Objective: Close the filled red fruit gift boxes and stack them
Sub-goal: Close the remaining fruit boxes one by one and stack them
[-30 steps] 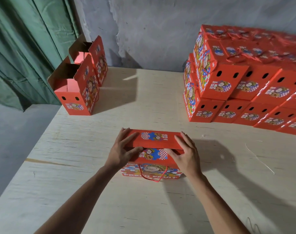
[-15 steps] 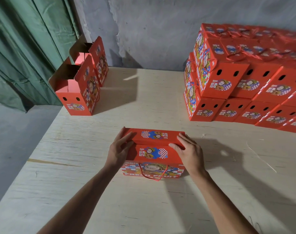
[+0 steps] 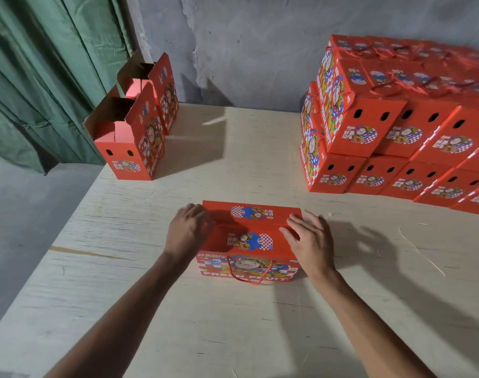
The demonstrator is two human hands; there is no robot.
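Red cardboard fruit gift box (image 3: pixel 249 241) with a cartoon print and a red cord handle is sitting on the pale wooden tabletop (image 3: pixel 232 323) directly in front of the person, between the two hands. Its long axis is running left to right across the view, so each hand is meeting one short end. The left hand (image 3: pixel 187 231) is resting against the box's left end, fingers loosely bent over the top edge; whether they are really gripping the flap I cannot tell. The right hand (image 3: pixel 308 236) is lying with fairly straight fingers on the right end of the top, pressing on it rather than grasping. Both hands are equally near the box. The two top flaps look nearly shut, with a seam showing between the far and near panels, so the closing step seems almost finished.

Farther out, to the right and well apart from the box, the stack of closed red gift boxes (image 3: pixel 396 137) is standing against the grey wall (image 3: pixel 260 45); the right hand is on the side nearer to it. At the far left corner, two open red gift boxes (image 3: pixel 134 132) are waiting with flaps up, beside a green curtain (image 3: pixel 41 77).
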